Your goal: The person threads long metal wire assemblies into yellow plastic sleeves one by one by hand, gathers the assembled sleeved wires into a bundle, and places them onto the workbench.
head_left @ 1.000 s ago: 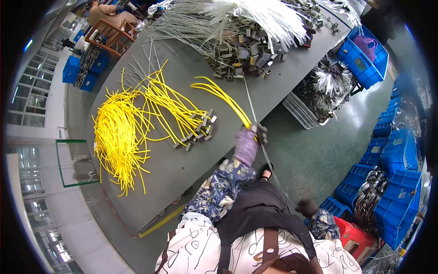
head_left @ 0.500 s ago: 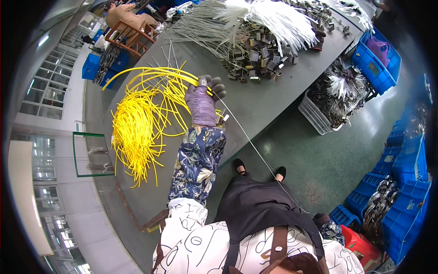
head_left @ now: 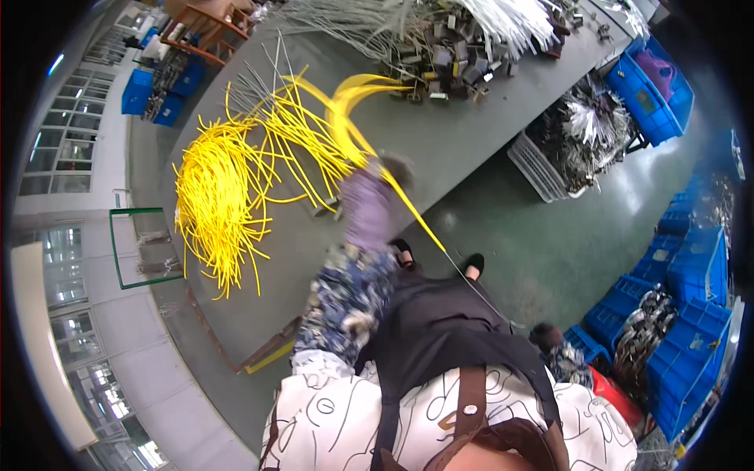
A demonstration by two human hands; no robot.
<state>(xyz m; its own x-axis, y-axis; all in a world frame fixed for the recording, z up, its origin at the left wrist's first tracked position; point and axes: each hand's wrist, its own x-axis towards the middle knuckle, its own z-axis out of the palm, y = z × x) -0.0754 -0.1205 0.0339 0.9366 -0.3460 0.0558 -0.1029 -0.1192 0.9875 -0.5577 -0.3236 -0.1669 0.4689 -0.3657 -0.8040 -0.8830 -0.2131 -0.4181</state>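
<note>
My left hand [head_left: 372,196], in a purple-wrapped dark glove, is closed around several yellow tubes above the table's near edge. Motion blurs its fingers. From the fist, the held yellow tubes [head_left: 342,118] curve up and away, blurred at their far ends. Toward my body, a yellow tube slants down and meets a thin pale wire [head_left: 477,287] that stretches across my apron. My right hand [head_left: 545,337], dark-gloved and low at my right side, is closed at the wire's other end; its fingertips are hard to make out. A loose heap of yellow tubes [head_left: 216,200] lies left of my left hand.
On the grey table [head_left: 302,228], metal-ended parts [head_left: 448,71] and white ties [head_left: 510,23] are piled at the back. A grey crate [head_left: 538,169] of similar parts stands beyond the right edge. Blue bins [head_left: 691,361] and a red stool [head_left: 616,396] are at my right.
My left hand has come nearer and slightly right with the tubes. A yellow tube now covers part of the wire that was bare. My right hand has shifted slightly upward.
</note>
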